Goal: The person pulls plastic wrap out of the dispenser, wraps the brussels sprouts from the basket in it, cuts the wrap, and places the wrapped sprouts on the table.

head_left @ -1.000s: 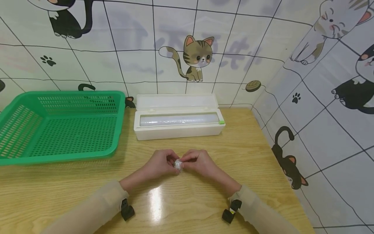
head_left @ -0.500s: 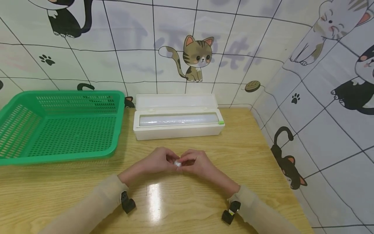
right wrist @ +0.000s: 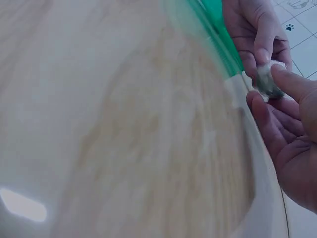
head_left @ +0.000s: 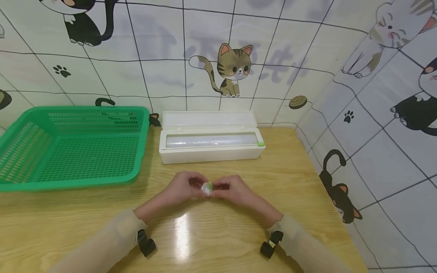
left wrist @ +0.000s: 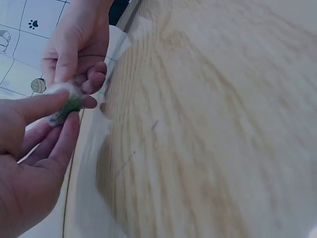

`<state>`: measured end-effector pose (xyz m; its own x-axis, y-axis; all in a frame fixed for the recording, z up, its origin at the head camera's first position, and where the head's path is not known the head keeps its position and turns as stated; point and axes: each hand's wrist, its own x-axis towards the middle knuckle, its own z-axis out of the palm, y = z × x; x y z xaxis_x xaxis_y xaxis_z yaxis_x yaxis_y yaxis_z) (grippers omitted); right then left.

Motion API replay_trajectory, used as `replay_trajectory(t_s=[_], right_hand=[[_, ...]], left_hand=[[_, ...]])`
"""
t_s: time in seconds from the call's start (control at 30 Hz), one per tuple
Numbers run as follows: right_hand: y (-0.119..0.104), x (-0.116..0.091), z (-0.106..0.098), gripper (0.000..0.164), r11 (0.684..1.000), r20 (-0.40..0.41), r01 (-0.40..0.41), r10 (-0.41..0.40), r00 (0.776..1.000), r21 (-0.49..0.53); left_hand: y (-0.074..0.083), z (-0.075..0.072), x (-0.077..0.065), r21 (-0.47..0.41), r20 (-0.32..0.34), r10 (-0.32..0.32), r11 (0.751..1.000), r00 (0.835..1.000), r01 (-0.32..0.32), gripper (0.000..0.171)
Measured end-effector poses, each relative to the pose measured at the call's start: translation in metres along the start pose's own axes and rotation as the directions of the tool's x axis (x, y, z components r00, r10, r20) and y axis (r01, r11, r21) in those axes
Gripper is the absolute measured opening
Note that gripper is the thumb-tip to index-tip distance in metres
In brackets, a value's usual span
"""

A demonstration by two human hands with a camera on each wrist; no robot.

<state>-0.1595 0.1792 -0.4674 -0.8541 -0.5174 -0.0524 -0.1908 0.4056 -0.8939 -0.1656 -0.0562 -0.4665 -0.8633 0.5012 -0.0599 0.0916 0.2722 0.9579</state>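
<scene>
A small green-and-white bundle in crinkled clear film (head_left: 206,187) is held between both hands over the wooden table. My left hand (head_left: 184,186) pinches it from the left with thumb and fingers. From the other side my right hand (head_left: 235,189) grips it too, fingertips close against the left ones. In the left wrist view the green side of the bundle (left wrist: 69,106) shows under the left thumb, with whitish film above. The right wrist view has the bundle (right wrist: 269,81) under the right thumb. Fingers hide part of it.
Behind the hands stands a white cling film box (head_left: 211,154), lid raised, with a roll of film (head_left: 211,140) inside. A green plastic basket (head_left: 88,181) sits at the back left. Cat-patterned walls (head_left: 157,79) border the table (head_left: 290,170) at the back and right.
The bundle has been turned between the fingers, so its green part now shows where mostly shiny film showed before. Both hands stay at nearly the same spot; the head view has shifted slightly.
</scene>
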Motion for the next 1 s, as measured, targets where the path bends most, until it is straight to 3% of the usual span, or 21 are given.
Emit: replay_trajectory(t_s=[0.13,0.27,0.5,0.73,1.0], right_hand=[[-0.004,0.004,0.000,0.032,0.997,-0.029,-0.029,0.031,0.999,0.072],[-0.006,0.008,0.003,0.032,0.998,-0.075,0.038,-0.034,0.997,0.047],[-0.010,0.014,0.012,0.028,0.992,-0.130,0.122,-0.123,0.984,-0.013],[-0.008,0.016,0.018,0.026,0.990,-0.156,0.133,-0.137,0.978,-0.039],[-0.003,0.017,0.020,0.028,0.969,-0.141,0.201,-0.222,0.965,-0.145]], left_hand=[[0.003,0.000,-0.003,-0.075,-0.054,0.007,0.997,0.999,-0.011,0.035],[0.004,-0.002,-0.004,-0.110,-0.119,0.001,0.994,0.993,-0.014,0.027],[0.001,-0.005,-0.003,-0.043,-0.194,-0.004,0.999,0.981,-0.004,0.027],[-0.001,-0.007,-0.005,0.034,-0.184,0.046,0.999,0.982,-0.040,0.022],[-0.004,-0.010,-0.006,0.032,-0.141,0.013,0.999,0.990,-0.008,0.021]])
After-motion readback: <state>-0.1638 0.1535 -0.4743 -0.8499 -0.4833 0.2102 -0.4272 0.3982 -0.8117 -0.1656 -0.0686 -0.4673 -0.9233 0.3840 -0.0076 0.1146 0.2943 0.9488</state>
